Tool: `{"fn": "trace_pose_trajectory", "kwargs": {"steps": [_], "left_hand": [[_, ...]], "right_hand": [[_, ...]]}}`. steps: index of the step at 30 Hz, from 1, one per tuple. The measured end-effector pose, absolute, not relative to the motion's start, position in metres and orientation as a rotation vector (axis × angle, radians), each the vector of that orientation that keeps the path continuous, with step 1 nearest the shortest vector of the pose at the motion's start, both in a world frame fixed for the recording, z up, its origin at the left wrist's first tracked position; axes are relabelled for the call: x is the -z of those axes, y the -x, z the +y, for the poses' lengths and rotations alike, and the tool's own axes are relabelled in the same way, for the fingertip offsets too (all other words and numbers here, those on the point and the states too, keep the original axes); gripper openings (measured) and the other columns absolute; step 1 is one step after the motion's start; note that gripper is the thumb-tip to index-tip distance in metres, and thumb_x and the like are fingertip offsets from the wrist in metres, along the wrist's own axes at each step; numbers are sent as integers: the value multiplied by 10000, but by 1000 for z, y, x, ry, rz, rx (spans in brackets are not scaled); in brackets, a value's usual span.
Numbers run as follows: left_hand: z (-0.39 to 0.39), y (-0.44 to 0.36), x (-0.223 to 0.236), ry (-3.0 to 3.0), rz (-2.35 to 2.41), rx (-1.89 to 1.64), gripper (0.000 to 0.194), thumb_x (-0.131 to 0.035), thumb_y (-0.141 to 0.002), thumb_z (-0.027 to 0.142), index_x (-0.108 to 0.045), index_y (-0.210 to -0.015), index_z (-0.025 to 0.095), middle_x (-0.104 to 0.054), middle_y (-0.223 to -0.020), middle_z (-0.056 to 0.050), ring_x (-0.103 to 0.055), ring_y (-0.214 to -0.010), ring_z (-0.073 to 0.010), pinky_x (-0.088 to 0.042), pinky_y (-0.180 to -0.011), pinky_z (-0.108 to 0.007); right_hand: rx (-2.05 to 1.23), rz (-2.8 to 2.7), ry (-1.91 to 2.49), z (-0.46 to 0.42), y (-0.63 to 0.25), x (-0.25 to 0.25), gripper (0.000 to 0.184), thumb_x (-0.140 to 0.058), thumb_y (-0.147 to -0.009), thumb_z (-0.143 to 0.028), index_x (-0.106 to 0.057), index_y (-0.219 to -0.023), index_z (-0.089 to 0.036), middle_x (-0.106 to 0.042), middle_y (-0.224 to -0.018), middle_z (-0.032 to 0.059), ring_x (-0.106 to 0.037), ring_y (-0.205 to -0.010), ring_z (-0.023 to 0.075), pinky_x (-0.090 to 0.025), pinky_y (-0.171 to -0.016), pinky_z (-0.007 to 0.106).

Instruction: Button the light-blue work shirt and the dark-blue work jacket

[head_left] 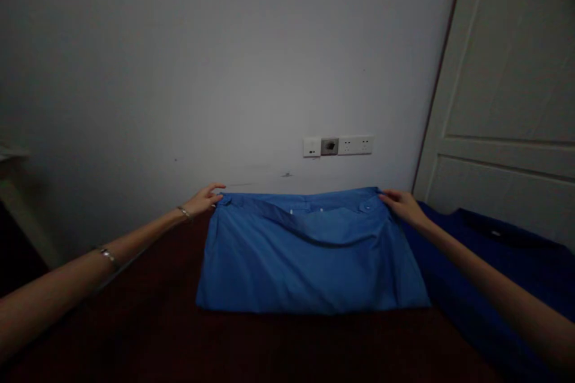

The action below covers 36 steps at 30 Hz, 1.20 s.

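Observation:
A light blue garment (291, 263) with a sheen lies spread in a wide, folded shape on a dark red surface. My left hand (208, 197) pinches its far left corner between thumb and fingers, the index finger stretched out above. At the far right corner, beside a small button, my right hand (402, 204) grips the fabric. The upper edge runs fairly straight between both hands, while a loose fold sags below it. Whether the garment is a skirt, trousers or a top cannot be told.
Dark blue clothing (498, 269) lies to the right, partly under my right arm. Behind the dark red surface (269, 347) rises a pale wall (224, 72) with a row of sockets (354, 145). A white panelled door (507, 84) stands at the right. Furniture (18, 191) shows at the left edge.

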<state>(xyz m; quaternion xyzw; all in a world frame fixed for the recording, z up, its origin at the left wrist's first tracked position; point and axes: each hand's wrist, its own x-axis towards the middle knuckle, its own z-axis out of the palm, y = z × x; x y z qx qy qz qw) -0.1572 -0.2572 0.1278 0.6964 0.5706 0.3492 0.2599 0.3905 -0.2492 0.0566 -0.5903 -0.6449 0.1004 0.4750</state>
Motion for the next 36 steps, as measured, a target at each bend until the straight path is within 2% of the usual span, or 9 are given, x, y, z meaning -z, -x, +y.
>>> {"fn": "trace_pose_trajectory", "kwargs": {"steps": [2,5,8,12,15,19,23,30,36], "left_hand": [[-228,160,-97,-1900,1676,-749,498,-490,-711,247,-408,-1191,137,-505,-543,46,-429,-431,-72,-348,-445,-173],[-200,157,-42,-1917,1811,-587,472,-460,-682,179,-469,-1153,142,-526,-568,28,-471,-486,-95,-353,-477,-188],[-187,150,5,-1966,1809,-512,330,-479,-678,227,-589,-978,142,-623,-756,-31,-567,-704,-148,-412,-628,-221],[-179,152,35,-1980,1799,-456,327,-511,-675,397,-621,-826,129,-631,-910,-65,-560,-885,-191,-405,-760,-241],[-176,161,39,-1913,1836,-480,463,-577,-594,512,-583,-843,122,-614,-879,-73,-562,-838,-196,-420,-687,-243],[-173,169,36,-1882,1854,-519,459,-674,-485,428,-513,-801,137,-574,-763,-29,-551,-719,-162,-407,-572,-216],[-173,170,28,-1786,1887,-553,268,-598,-549,304,-455,-722,158,-504,-625,25,-505,-575,-112,-364,-479,-189],[-175,178,1,-1646,1645,-591,181,-533,-548,278,-438,-652,165,-432,-574,50,-455,-531,-89,-343,-437,-166],[-150,184,-2,-1578,1570,-709,223,-540,-569,340,-494,-700,165,-489,-600,35,-484,-552,-105,-374,-480,-192]], "right_hand": [[-276,-1653,1565,-219,-386,-24,284,-471,-781,-244,-649,-948,-98,-680,-867,84,-625,-788,188,-476,-747,287],[-174,-1773,1700,-195,-374,22,314,-419,-797,-204,-620,-1026,-125,-645,-1006,98,-590,-945,198,-425,-854,285],[-145,-1931,1745,-192,-361,52,401,-368,-826,-198,-503,-1195,-122,-577,-1135,120,-530,-1055,198,-373,-911,283],[-216,-2100,1713,-199,-357,63,488,-366,-847,-406,-426,-1268,-166,-535,-1169,125,-511,-1066,206,-349,-930,314],[-270,-2139,1646,-201,-363,62,563,-400,-805,-507,-469,-1227,-140,-533,-1158,138,-499,-1069,217,-337,-943,321],[-329,-2149,1550,-198,-374,60,573,-541,-722,-418,-476,-1209,-124,-522,-1194,127,-482,-1093,232,-332,-954,328],[-454,-2119,1443,-193,-385,54,468,-578,-676,-340,-547,-1112,-174,-569,-1143,67,-527,-1034,212,-370,-915,304],[-790,-1891,1384,-182,-408,39,427,-600,-645,-466,-602,-903,-126,-623,-700,24,-567,-640,153,-434,-594,253],[-1005,-1503,1377,-157,-416,42,394,-579,-696,-387,-531,-1008,-152,-624,-749,32,-586,-644,151,-444,-567,243]]}}
